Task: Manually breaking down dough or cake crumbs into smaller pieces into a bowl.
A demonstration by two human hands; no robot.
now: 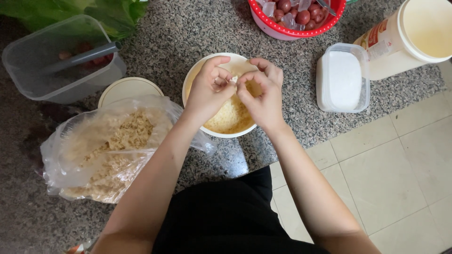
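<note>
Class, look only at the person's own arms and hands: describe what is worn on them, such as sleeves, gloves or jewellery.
Both arms are bare from hand to upper arm; no sleeve shows in view. The left hand and the right hand wear no gloves, and no rings, watch or bracelet can be seen. The only clothing in view is a black garment at the body, below the arms.

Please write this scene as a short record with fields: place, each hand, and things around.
place: speckled granite counter, beside a tiled floor
left hand: over the white bowl, fingers pinching a small pale piece together with the right hand
right hand: over the same bowl, fingertips meeting the left
bowl content: yellowish dried noodles
left of bowl: clear plastic bag of noodles, round lid
right of bowl: lidded clear box
</note>
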